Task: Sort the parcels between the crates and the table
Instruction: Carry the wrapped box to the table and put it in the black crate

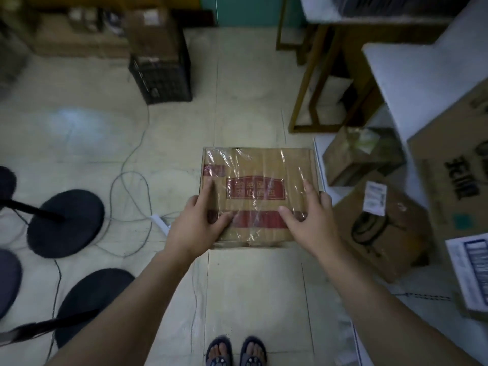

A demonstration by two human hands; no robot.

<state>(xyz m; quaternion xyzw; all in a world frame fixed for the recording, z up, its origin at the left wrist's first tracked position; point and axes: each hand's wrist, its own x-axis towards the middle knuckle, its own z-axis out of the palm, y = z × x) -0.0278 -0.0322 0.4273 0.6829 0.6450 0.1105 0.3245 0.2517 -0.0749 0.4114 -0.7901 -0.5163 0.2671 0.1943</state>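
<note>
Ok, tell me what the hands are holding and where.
Both hands hold the taped parcel: left hand at its near-left corner, right hand at its near-right corner, fingers spread over the top.

The parcel (260,196) sits in the middle, held above the floor (237,101), with the left hand (196,223) on its left edge and the right hand (309,217) on its right edge; a crate (161,80) stands on the floor behind and to the left, a box (151,33) in it; round stand bases (66,223) lie on the floor at far left; more boxes (380,231) sit to the right, beside the bench (412,83); two feet (236,351) stand below the parcel.
</note>
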